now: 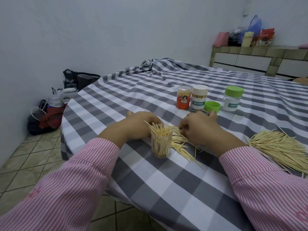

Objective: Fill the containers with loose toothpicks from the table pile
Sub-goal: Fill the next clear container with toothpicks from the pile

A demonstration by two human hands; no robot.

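An open clear container (161, 142) bristling with toothpicks stands between both hands; left hand (140, 126) rests behind it, grip unclear; right hand (202, 129) pinches loose toothpicks (180, 142) beside it.

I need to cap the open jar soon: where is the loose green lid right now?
In the head view, the loose green lid lies on the tablecloth right of centre, between the white-capped toothpick jar and the green-capped jar.
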